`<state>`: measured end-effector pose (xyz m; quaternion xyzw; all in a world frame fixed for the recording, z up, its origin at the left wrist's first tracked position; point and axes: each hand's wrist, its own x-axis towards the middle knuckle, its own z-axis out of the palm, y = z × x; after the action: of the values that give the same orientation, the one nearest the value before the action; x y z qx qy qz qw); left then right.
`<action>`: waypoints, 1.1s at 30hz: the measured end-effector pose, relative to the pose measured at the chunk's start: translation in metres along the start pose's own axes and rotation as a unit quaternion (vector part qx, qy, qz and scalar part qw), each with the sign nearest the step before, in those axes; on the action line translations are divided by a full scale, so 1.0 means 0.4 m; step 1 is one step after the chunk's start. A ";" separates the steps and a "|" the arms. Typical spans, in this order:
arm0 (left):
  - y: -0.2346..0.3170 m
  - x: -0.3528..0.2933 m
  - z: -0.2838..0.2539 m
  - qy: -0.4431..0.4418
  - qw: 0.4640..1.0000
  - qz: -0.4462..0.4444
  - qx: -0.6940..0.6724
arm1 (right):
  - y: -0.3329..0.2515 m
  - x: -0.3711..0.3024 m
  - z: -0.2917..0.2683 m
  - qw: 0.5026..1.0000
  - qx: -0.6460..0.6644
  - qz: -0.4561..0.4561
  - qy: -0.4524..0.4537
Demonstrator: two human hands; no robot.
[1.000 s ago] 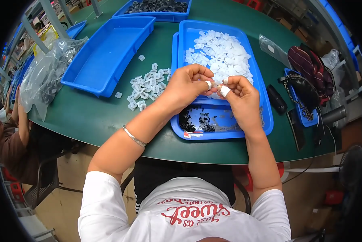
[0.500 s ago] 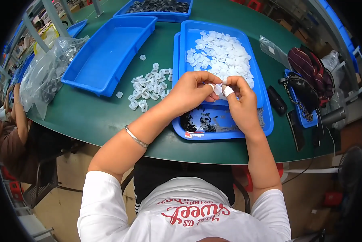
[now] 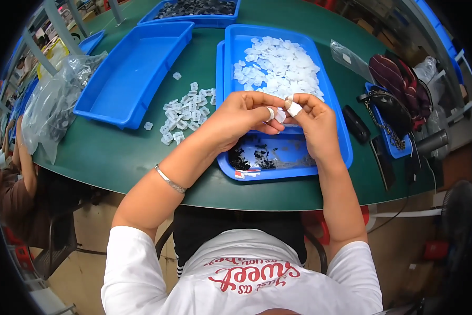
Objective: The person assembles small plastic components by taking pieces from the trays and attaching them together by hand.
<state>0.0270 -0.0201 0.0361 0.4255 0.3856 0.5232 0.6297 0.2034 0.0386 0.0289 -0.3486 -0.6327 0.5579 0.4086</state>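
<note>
My left hand (image 3: pixel 249 116) pinches a small white plastic piece (image 3: pixel 279 115) between thumb and fingers. Its far edge meets the fingertips of my right hand (image 3: pixel 312 116), which are pressed together; anything tiny between them is too small to make out. White tape or finger covers wrap some fingertips. Both hands hang over the near end of a blue tray (image 3: pixel 320 52) heaped with similar white pieces (image 3: pixel 286 63). Below them, a lower blue tray (image 3: pixel 299 172) holds small black parts (image 3: pixel 239 157) and clear or grey bits (image 3: pixel 293 153).
Finished-looking white pieces (image 3: pixel 186 113) lie loose on the green table (image 3: pixel 141 170). Left stands a bare blue tray (image 3: pixel 131 71) beside plastic bags (image 3: pixel 57 100). A tray of dark parts (image 3: pixel 194 9) is at the back. A pouch (image 3: pixel 391 110) and dark case (image 3: pixel 355 124) lie right.
The view has shifted slightly, so the table things sit a little further left and up. My hands stay together over the tray, with the white piece still in my left fingers.
</note>
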 end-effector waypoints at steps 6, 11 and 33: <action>-0.001 0.006 -0.002 0.004 0.999 0.003 0.034 | 0.008 -0.003 0.006 0.997 -0.018 -0.071 0.008; -0.022 0.020 -0.018 0.071 0.996 0.027 0.049 | -0.009 -0.003 -0.002 0.998 0.041 -0.056 0.000; -0.033 0.018 -0.004 0.107 0.992 0.056 0.018 | 0.033 -0.010 0.018 0.990 -0.098 -0.099 0.030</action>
<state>0.0308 -0.0140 0.0228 0.3991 0.4361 0.5930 0.5467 0.1982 0.0337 0.0152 -0.3395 -0.7033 0.4389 0.4444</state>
